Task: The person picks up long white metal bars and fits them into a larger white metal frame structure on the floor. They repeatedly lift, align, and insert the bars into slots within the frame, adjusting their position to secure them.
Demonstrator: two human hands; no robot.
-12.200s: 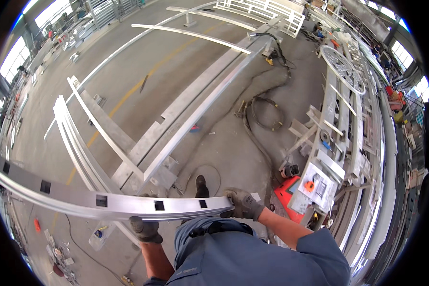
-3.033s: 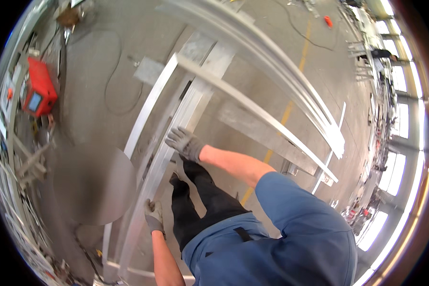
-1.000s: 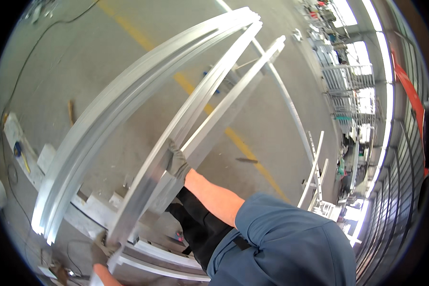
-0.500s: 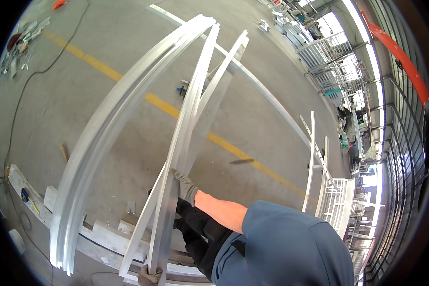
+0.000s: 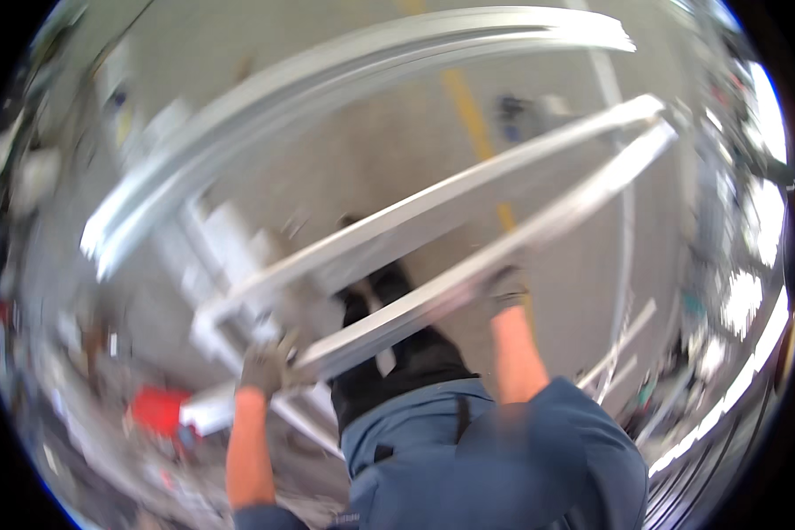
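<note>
Two gloved hands grip one long metal bar (image 5: 468,287) running from the lower left of the frame to the upper right. The left hand (image 5: 265,364) is closed round its lower end; the right hand (image 5: 503,290) clasps it mid-length. Half a second ago the bar stood nearly upright; now it lies slanted and lifted, apparently mid-swing. Blurred metal rails (image 5: 327,97) cross the upper frame.
</note>
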